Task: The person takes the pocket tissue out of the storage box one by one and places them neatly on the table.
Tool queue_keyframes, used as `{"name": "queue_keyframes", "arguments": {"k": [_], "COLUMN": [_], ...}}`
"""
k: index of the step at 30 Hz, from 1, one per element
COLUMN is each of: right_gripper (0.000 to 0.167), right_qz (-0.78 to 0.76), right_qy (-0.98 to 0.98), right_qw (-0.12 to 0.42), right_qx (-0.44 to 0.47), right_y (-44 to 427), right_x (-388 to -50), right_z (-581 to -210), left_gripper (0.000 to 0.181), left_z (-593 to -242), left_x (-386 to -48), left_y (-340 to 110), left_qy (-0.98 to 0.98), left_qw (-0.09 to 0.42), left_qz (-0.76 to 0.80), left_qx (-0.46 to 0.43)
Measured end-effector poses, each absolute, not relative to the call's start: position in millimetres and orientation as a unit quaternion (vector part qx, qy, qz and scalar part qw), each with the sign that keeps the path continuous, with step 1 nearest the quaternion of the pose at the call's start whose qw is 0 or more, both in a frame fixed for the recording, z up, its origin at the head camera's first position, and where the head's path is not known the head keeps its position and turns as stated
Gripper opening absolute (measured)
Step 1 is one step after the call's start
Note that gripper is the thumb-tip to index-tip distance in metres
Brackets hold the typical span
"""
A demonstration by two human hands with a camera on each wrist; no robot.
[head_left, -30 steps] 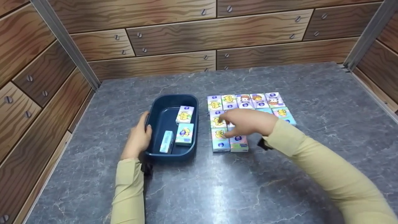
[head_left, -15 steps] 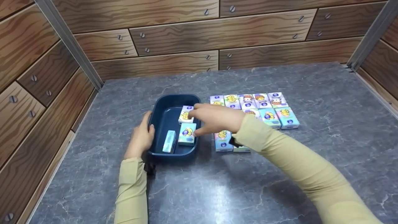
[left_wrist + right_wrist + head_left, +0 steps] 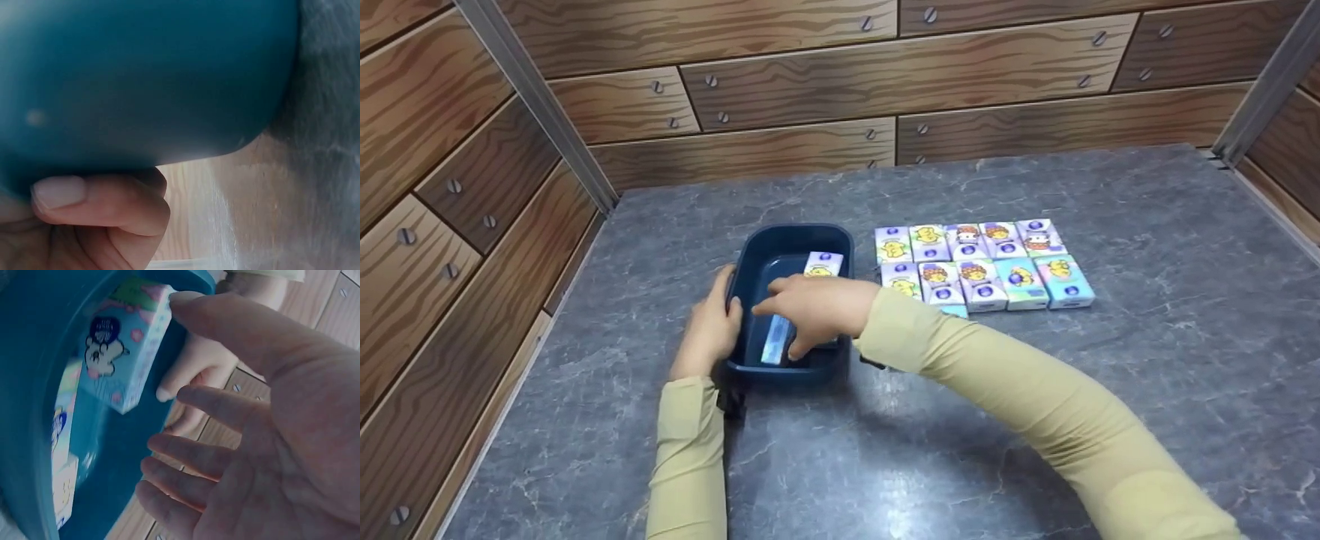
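Observation:
My left hand [image 3: 709, 330] grips the left rim of a dark blue plastic tub [image 3: 791, 238], thumb at the rim and fingers along the outer wall. My right hand [image 3: 817, 306] is over the tub with fingers spread and nothing held. A narrow pack [image 3: 774, 343], printed with cartoons like pocket tissues, stands on edge in the tub below that hand. Its thumb is close to this standing pack [image 3: 121, 343] in the right wrist view; whether they touch, I cannot tell. Another pack [image 3: 823, 264] lies at the tub's right wall, and a further one is mostly hidden.
Several similar packs [image 3: 975, 279] lie flat in neat rows right of the tub, the front row largely covered by the right sleeve [image 3: 997, 375]. Grey marbled tabletop [image 3: 825, 465] surrounds everything. Wood-patterned panels [image 3: 787, 82] stand behind and at the sides.
My right hand has moved left from above the rows of packs to over the tub, carrying nothing visible. The left hand keeps its hold on the tub. The view has shifted slightly.

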State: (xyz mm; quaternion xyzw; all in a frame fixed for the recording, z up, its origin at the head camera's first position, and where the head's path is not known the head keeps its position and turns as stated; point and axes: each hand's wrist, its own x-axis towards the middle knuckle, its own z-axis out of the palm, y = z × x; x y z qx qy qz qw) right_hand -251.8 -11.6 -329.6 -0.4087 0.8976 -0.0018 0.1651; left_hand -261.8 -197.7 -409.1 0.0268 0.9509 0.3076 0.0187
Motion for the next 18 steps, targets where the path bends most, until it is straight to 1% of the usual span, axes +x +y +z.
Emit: {"name": "queue_keyframes", "arguments": {"k": [3, 7, 14, 18], "right_gripper": [0.071, 0.065, 0.038, 0.030], "right_qz": [0.019, 0.043, 0.063, 0.054], "right_qy": [0.891, 0.885, 0.871, 0.869], "right_qw": [0.156, 0.141, 0.125, 0.113], "right_qx": [-0.426, -0.441, -0.470, -0.479], "right_y": [-21, -31, -38, -36], "right_x": [-251, -249, -250, -253], "right_z": [-336, -344, -362, -368], "left_gripper": [0.054, 0.054, 0.054, 0.054], "left_z": [-408, -408, -409, -409], "left_x": [-262, -262, -262, -262], "left_y": [-198, -198, -198, -198], "left_qy": [0.952, 0.953, 0.949, 0.949], "left_qw": [0.019, 0.023, 0.025, 0.020], "left_qz": [0.303, 0.302, 0.312, 0.313], "left_qx": [0.029, 0.026, 0.026, 0.030]}}
